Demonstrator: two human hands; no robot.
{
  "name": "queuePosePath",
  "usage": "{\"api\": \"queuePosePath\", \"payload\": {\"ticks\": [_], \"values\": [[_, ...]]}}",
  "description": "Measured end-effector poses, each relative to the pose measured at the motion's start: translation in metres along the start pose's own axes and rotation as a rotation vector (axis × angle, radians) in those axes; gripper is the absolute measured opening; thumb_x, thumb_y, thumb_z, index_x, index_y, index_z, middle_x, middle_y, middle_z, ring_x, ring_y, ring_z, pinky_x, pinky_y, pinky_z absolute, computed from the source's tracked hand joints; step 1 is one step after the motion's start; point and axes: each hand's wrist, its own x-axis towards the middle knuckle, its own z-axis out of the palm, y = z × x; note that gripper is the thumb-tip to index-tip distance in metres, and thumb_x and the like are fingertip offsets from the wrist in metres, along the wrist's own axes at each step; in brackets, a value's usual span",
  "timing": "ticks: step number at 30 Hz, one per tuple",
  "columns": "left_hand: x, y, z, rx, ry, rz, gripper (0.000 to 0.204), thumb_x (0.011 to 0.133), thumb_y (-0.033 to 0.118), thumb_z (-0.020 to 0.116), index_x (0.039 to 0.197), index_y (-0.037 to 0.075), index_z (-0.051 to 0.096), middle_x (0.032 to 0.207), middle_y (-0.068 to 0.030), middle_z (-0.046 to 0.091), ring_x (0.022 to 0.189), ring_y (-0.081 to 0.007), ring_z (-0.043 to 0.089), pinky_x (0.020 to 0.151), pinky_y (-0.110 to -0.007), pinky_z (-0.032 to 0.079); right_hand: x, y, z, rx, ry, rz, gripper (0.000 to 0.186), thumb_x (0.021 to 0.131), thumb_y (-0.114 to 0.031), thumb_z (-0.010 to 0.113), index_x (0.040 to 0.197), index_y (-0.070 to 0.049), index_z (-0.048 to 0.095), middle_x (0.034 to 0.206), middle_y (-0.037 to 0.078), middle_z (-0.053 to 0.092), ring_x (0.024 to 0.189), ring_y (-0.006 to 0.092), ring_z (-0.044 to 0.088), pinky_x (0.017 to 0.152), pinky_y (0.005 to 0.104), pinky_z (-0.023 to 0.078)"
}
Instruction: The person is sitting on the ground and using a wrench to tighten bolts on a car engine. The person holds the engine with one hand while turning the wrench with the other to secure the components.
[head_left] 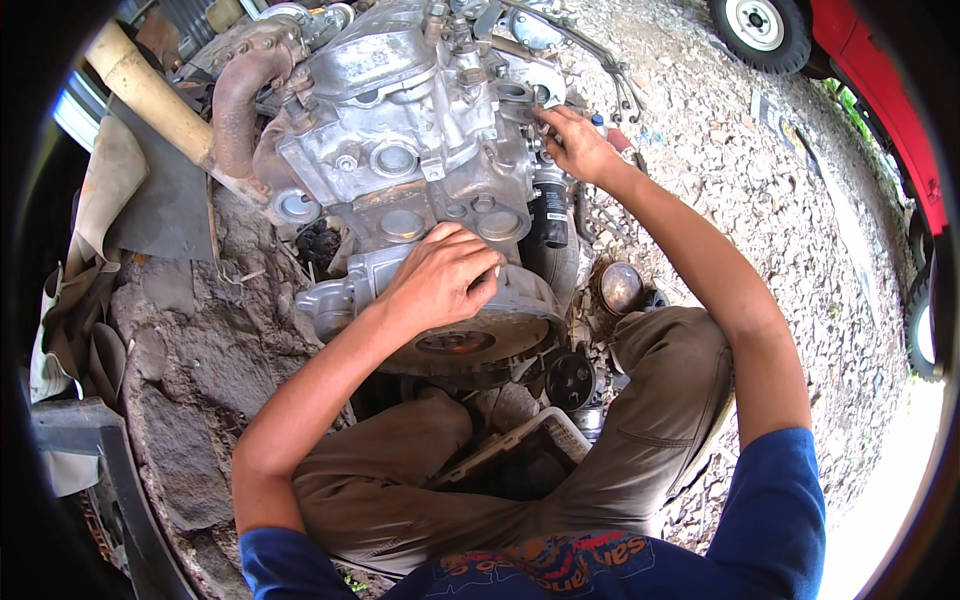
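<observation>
A grey metal engine (395, 130) stands in front of me, its round flywheel (470, 340) facing my lap. My left hand (445, 278) rests on the engine's near end just above the flywheel, fingers curled in, with nothing showing between them. Farther off, my right hand (580, 145) touches the engine's right side near its upper edge. Its fingers are drawn together there, and whatever they pinch is hidden. Just below that hand, a black cylindrical part (549, 212) is fixed to the block. A rusty curved pipe (240, 105) runs along the engine's left side.
A bamboo pole (150, 95) slants in at the left beside a big rock (230, 340). Between my legs sits a pale crate (565, 430), with a round black part (571, 381) near it. Gravel (740, 190) spreads right, toward a red vehicle (880, 90). Metal rods (600, 55) lie beyond the engine.
</observation>
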Motion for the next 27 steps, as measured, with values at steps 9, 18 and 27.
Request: {"api": "queuePosePath", "payload": {"ticks": [9, 18, 27], "values": [[-0.001, 0.000, -0.001, 0.014, -0.004, -0.003, 0.012, 0.079, 0.004, 0.067, 0.091, 0.002, 0.070, 0.087, -0.0085, 0.070, 0.086, -0.0256, 0.066, 0.088, -0.038, 0.046, 0.005, -0.010, -0.013, -0.428, -0.251, -0.058, 0.046, 0.092, -0.008, 0.057, 0.137, -0.019, 0.055, 0.131, 0.020, 0.054, 0.109, 0.0371, 0.063, 0.091, 0.0445, 0.054], [-0.002, 0.000, 0.000, -0.001, -0.004, -0.004, 0.012, 0.080, 0.004, 0.067, 0.091, 0.002, 0.069, 0.087, -0.0085, 0.070, 0.086, -0.0261, 0.066, 0.087, -0.038, 0.046, 0.001, -0.006, -0.019, -0.044, 0.008, -0.088, 0.036, 0.090, -0.006, 0.057, 0.127, -0.010, 0.058, 0.115, 0.019, 0.062, 0.096, 0.0409, 0.066, 0.082, 0.0473, 0.056], [-0.003, -0.003, 0.001, 0.015, -0.014, -0.004, 0.013, 0.080, 0.006, 0.067, 0.092, 0.003, 0.070, 0.088, -0.0084, 0.070, 0.088, -0.0255, 0.066, 0.090, -0.039, 0.045, -0.015, -0.018, -0.037, -0.083, 0.111, 0.018, 0.020, 0.097, -0.015, 0.057, 0.111, 0.001, 0.057, 0.097, 0.025, 0.065, 0.089, 0.0435, 0.065, 0.075, 0.0538, 0.049]]}}
